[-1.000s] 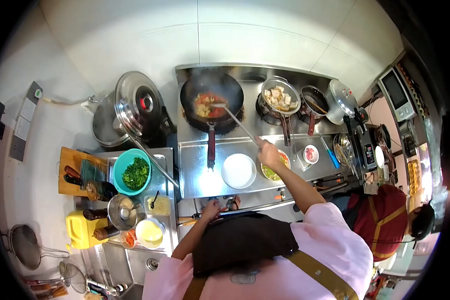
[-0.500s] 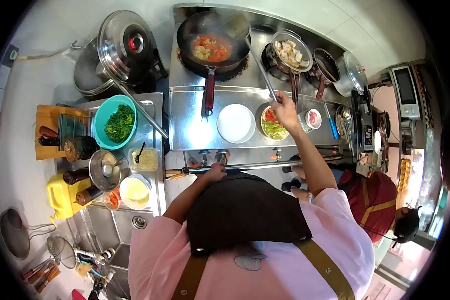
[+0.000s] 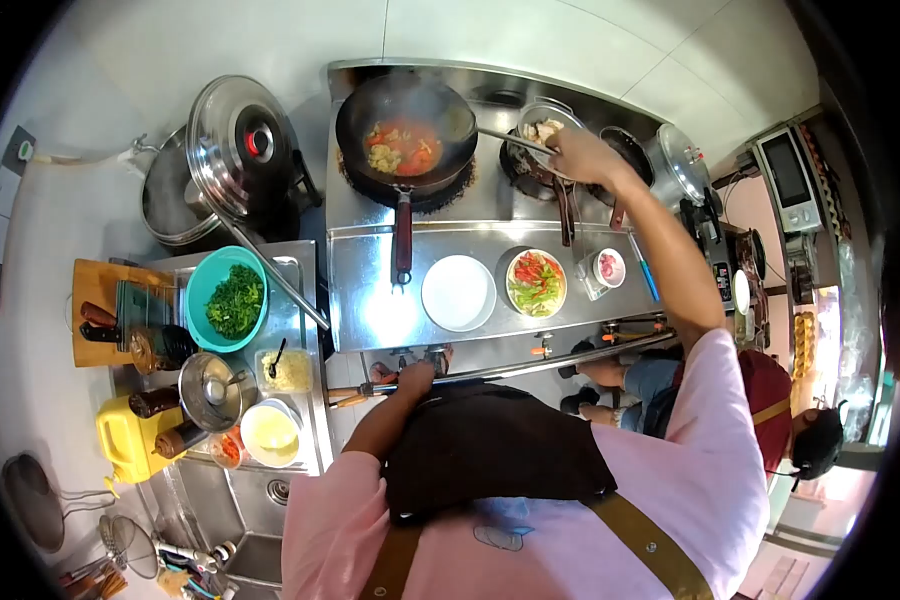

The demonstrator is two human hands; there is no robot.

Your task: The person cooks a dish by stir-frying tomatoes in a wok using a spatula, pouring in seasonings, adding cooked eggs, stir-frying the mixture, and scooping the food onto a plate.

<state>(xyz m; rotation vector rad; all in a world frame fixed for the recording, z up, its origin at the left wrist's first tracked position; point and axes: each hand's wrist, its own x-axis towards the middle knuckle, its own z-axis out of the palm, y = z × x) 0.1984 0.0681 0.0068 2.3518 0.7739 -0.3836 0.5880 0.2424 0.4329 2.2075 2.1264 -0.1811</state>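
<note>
My right hand is closed round the handle of a metal ladle, whose head reaches the right side of the black wok. Egg and tomato lie in the steaming wok. My left hand is low, beside a stove knob at the front edge; its fingers are too hidden to read. Between the hands, a white plate and a plate of cut red and green peppers rest on the steel counter.
A strainer with pale pieces sits over a pot behind my right forearm. A teal bowl of greens, a large lidded pot and a yellow jug are at left. Another person is at right.
My right hand has moved up and right to in front of the strainer, with the ladle now lying flatter. The egg and tomato have shifted, with more liquid showing.
</note>
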